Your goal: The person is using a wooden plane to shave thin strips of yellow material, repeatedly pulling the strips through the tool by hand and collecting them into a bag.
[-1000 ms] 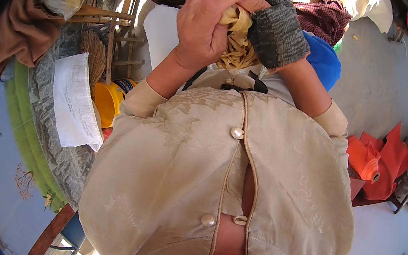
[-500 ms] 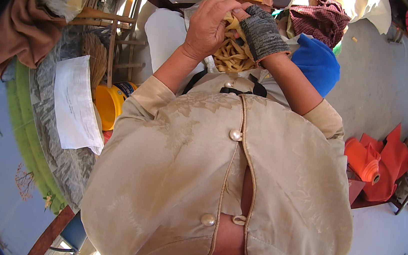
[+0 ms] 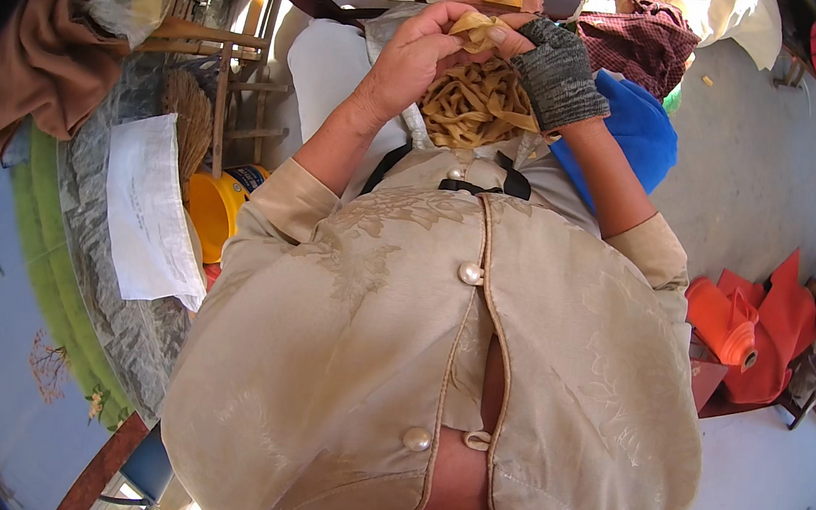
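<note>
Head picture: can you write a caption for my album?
Left hand and grey-gloved right hand hold a tan strip near a tangled heap of similar strips.

A head-worn fisheye looks down, jacket near, fingers farther off.

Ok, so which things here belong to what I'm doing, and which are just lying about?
Likely in use:
- tan strip, held by left hand and gloved right hand
- strip pile below

Likely lying about:
- yellow bucket
- broom
- white cloth
- orange roll
- plastic bag
</note>
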A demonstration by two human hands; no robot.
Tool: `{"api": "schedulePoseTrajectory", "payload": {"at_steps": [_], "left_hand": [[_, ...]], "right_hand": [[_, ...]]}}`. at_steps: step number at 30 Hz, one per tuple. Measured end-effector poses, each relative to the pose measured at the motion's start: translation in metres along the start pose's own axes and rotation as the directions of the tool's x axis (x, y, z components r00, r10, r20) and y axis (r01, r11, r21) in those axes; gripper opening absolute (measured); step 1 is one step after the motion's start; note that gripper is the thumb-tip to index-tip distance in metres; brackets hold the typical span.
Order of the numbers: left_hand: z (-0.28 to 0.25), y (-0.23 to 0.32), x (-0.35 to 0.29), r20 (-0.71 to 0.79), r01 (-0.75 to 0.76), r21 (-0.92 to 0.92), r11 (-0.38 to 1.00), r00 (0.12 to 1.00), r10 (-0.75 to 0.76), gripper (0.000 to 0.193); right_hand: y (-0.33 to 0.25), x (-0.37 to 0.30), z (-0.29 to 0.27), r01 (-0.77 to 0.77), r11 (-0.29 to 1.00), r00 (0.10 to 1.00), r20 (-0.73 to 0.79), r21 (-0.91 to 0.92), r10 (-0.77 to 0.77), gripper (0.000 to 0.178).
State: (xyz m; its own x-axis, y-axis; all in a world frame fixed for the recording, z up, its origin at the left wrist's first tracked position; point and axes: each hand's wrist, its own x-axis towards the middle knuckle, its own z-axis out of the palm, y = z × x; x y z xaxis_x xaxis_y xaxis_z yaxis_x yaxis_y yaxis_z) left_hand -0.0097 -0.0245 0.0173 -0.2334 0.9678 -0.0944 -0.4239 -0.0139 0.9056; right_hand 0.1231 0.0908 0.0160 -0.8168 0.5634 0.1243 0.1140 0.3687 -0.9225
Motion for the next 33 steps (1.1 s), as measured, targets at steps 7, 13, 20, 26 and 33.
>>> {"api": "schedulePoseTrajectory", "payload": {"at_steps": [7,13,20,26,33], "left_hand": [[-0.009,-0.016,0.015,-0.127,-0.210,0.496,0.843,0.942,0.309,0.021],[0.006,-0.020,0.014,-0.163,-0.294,0.285,0.912,0.923,0.348,0.008],[-0.025,0.010,0.020,-0.069,-0.284,0.643,0.711,0.904,0.423,0.005],[-0.017,0.015,0.016,0.056,-0.252,0.925,0.285,0.830,0.554,0.023],[-0.006,-0.014,0.018,0.241,-0.222,0.970,-0.101,0.937,0.254,0.029]], "right_hand": [[0.006,0.001,0.016,-0.264,0.909,0.964,0.074,0.321,0.254,0.034],[0.003,0.005,0.009,-0.291,0.840,0.944,-0.004,0.458,0.329,0.032],[0.048,0.019,-0.028,-0.371,0.786,0.916,0.053,0.495,0.399,0.028],[0.043,0.021,-0.028,-0.368,0.891,0.918,-0.049,0.266,0.393,0.037],[0.031,0.020,-0.003,-0.198,0.961,0.979,0.019,-0.191,0.205,0.039]]}}
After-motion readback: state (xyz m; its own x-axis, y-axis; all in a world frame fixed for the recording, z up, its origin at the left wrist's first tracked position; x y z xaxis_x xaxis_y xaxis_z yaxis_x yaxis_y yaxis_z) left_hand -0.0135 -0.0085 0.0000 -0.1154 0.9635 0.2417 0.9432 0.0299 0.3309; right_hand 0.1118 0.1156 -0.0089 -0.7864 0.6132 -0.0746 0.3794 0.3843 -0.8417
